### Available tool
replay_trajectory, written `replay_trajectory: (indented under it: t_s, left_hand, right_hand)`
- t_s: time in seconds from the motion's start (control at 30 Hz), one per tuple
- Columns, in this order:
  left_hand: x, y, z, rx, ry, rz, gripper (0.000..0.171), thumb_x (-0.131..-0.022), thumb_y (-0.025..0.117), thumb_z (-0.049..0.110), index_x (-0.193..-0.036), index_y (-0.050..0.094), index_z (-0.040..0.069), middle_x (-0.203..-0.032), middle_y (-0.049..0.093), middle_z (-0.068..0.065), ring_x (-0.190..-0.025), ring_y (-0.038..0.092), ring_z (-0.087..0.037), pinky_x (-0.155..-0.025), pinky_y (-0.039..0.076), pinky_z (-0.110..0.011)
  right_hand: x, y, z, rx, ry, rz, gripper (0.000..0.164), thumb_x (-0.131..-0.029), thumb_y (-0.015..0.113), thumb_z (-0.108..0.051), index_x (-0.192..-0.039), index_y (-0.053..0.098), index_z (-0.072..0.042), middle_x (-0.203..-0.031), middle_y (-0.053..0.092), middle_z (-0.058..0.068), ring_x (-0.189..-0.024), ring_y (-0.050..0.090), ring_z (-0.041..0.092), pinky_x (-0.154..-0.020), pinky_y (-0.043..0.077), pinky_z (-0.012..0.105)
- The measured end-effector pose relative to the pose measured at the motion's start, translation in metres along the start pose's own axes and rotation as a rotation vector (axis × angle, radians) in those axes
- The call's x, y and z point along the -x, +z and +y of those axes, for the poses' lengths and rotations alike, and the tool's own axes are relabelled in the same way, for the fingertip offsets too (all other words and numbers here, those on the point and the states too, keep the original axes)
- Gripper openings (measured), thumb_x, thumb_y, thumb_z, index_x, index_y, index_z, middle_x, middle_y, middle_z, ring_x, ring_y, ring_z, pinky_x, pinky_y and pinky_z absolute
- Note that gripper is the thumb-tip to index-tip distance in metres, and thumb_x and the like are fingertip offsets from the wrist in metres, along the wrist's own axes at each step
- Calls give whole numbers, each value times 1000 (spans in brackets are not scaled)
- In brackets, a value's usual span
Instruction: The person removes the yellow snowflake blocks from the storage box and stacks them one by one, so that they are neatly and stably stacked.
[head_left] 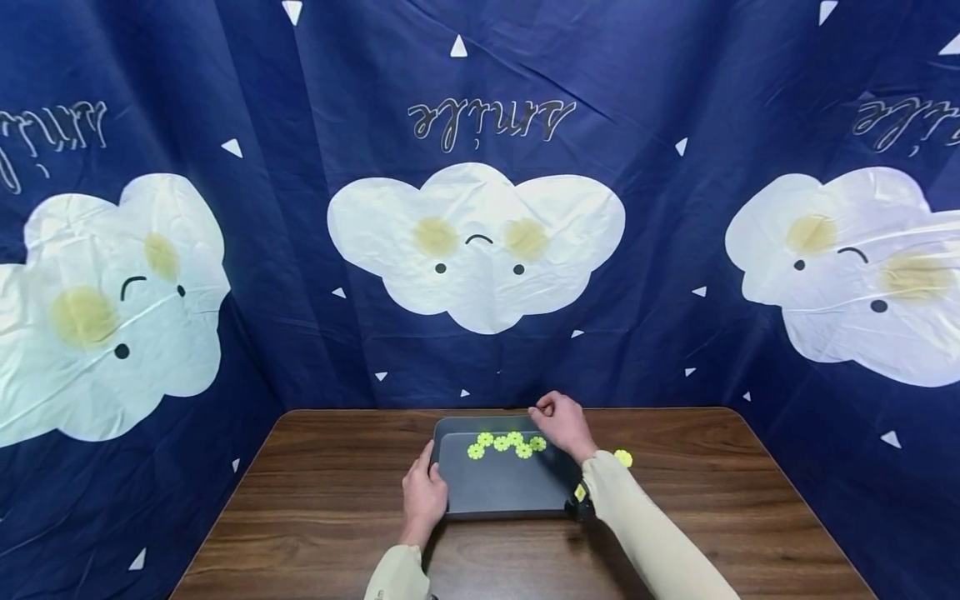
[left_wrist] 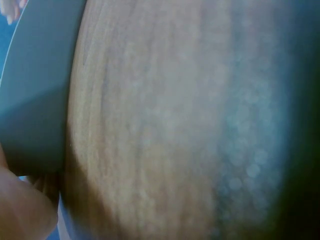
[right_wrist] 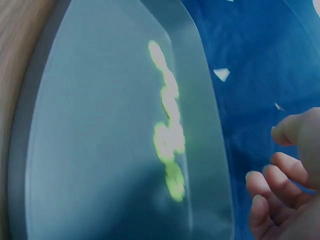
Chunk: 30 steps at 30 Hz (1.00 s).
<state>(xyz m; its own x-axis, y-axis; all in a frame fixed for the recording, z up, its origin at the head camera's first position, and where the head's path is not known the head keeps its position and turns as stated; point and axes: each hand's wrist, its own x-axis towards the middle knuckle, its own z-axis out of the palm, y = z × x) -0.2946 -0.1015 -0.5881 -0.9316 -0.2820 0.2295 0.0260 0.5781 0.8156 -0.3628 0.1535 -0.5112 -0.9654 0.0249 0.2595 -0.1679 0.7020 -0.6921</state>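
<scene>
A dark grey rectangular tray [head_left: 510,492] sits on the wooden table. Inside it, toward the back wall, several yellow-green notched discs [head_left: 501,444], like small flowers, form a zigzag row. My left hand [head_left: 424,493] grips the tray's left side, its thumb at the rim and its fingers along the outside. Over the back right corner is my right hand [head_left: 562,423], fingers loosely curled with nothing between them. The right wrist view shows a gap between that thumb and the fingers [right_wrist: 286,175], beside the tray's wall.
Another yellow-green disc [head_left: 623,458] lies on the table [head_left: 697,483] to the right of the tray, close to my right sleeve [head_left: 652,533]. Behind the table hangs a dark blue curtain [head_left: 480,367] with white clouds.
</scene>
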Motion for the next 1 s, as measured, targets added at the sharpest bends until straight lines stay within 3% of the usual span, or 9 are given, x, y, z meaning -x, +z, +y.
replay_trajectory:
  t_s: [0.27, 0.57, 1.0]
  left_hand:
    - [3, 0, -1, 2, 8, 9, 44, -100, 52, -2, -144, 53, -1, -134, 61, -30, -124, 59, -47, -104, 48, -59]
    - [5, 0, 2, 24, 2, 12, 44, -100, 52, -2, -144, 53, 0, -135, 60, -30, -125, 59, -46, -105, 47, -59]
    - [2, -2, 4, 26, -4, 12, 44, -100, 51, -3, -144, 53, -1, -136, 60, -30, -126, 58, -46, -106, 47, -59]
  right_hand:
    - [13, 43, -8, 27, 64, -211, 29, -90, 75, -28, -108, 70, -5, -78, 66, 0, -69, 59, 12, -68, 52, 33]
    - [23, 67, -6, 77, 74, -188, 33, -84, 82, -27, -109, 72, -7, -93, 74, 8, -80, 63, 20, -76, 55, 42]
    - [20, 72, -8, 133, 104, -194, 31, -84, 81, -28, -110, 76, -11, -106, 75, 11, -91, 68, 27, -80, 57, 46]
